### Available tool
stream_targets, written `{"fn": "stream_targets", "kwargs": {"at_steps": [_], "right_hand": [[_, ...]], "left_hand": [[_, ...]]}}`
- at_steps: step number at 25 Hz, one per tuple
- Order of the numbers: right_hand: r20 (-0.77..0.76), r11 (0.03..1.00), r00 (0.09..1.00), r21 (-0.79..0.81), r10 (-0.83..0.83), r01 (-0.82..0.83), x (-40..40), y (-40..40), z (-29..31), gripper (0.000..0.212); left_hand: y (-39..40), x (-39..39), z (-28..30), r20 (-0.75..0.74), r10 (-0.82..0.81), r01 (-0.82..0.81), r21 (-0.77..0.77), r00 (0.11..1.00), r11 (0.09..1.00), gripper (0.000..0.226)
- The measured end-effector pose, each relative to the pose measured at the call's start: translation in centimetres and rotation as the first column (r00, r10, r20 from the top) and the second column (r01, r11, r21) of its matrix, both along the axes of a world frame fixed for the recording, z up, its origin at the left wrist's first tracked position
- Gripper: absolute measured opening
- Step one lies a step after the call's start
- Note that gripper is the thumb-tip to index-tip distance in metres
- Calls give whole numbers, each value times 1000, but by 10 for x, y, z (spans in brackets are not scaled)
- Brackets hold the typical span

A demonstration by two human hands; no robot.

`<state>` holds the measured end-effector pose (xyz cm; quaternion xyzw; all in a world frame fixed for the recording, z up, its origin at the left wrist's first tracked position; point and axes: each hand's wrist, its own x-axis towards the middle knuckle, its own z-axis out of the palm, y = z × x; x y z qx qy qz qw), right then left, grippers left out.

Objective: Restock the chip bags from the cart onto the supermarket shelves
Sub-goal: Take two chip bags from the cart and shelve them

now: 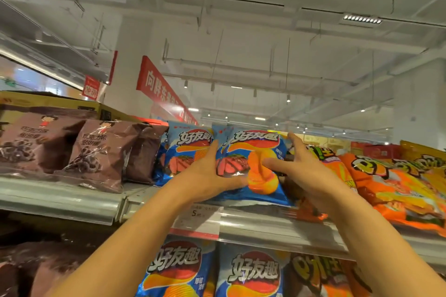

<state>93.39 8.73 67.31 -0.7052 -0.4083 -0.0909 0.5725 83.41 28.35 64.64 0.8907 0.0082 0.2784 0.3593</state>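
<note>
Two bare forearms reach up to the top shelf (60,200). The left hand (207,176) grips the left edge of a blue chip bag (255,164) that stands at the shelf front. The right hand (301,166) has its fingers spread wide, thumb on the bag's face. Brown bags (101,149) sit left, orange bags (395,183) right.

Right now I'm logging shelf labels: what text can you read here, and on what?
"好友趣": blue chip bag at the hands, and its neighbours.
"5": price tag on the shelf rail; the rest is too small.
"向胖东": red banner; the rest is blurred.
Brown bags: print is blurred.
</note>
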Motion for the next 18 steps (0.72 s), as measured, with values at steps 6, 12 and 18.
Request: {"fn": "stream_targets", "kwargs": {"at_steps": [6,12,18], "right_hand": [[75,996,995,-70,62,-56,21,4,-2,67],[246,963,969,-252,-33,96,15,0,-6,87],[340,922,938,-337,-72,193,14,-10,-3,99]], "left_hand": [[-1,11,0,58,7,-6,-15,998,1000,115],[4,15,0,22,23,-24,66,999,997,110],[15,14,2,-20,-55,55,-11,998,998,114]]}}
